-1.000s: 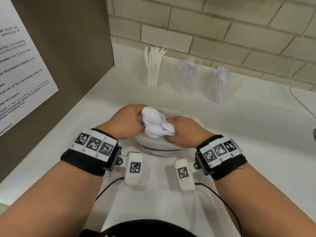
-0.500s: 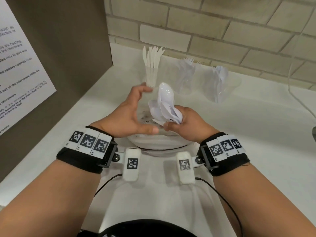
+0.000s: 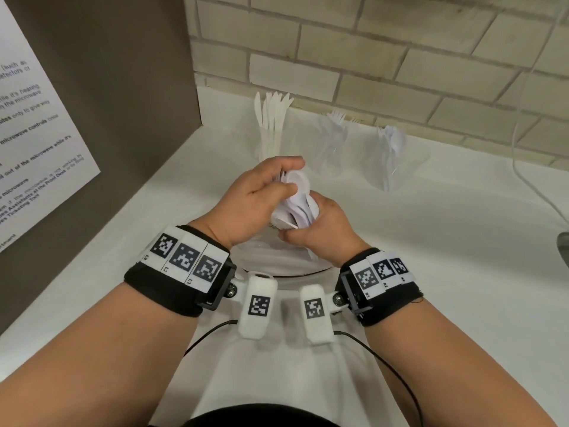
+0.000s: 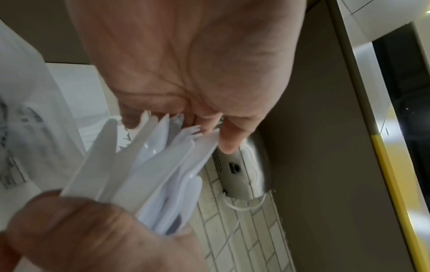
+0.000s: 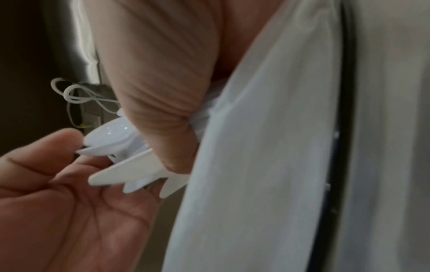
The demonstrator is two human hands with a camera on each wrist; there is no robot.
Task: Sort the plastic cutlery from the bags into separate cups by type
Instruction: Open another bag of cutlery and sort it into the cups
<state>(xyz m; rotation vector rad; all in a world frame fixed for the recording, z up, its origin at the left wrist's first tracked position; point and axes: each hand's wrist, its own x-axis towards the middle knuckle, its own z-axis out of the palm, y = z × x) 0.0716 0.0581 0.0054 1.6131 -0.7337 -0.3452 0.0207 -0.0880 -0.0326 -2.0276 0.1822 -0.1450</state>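
The right hand (image 3: 320, 232) has its fingers (image 5: 160, 103) curled tight around a mixed bundle of cutlery (image 3: 295, 208), gripping it low so the working ends fan upward. In the left wrist view the bundle plainly shows flat knife blades, fork tines and spoon bowls all together, so it is not yet sorted. The left hand (image 3: 255, 198) is at the top of the bundle, its fingers (image 3: 286, 164) bent over the tips and the thumb pressed near a spoon bowl; it looks as though it is picking out one piece, but I cannot tell whether it has actually pinched one.

Just below the hands lies a white plastic bag (image 3: 292, 266) on the table (image 3: 446, 272), and whether more cutlery is left inside is hidden from here.

Further out, against the brick wall (image 3: 369, 63), three clear cups stand in a row. The left cup (image 3: 271, 140) has knives standing in it, the middle cup (image 3: 335, 143) has forks, and the right cup (image 3: 397, 161) has spoons. So each kind already has its place and a fair share is in.

My judgement: the job is well under way but unfinished. The handful in the right hand has to be split three ways, and anything in the bag dealt with after that.
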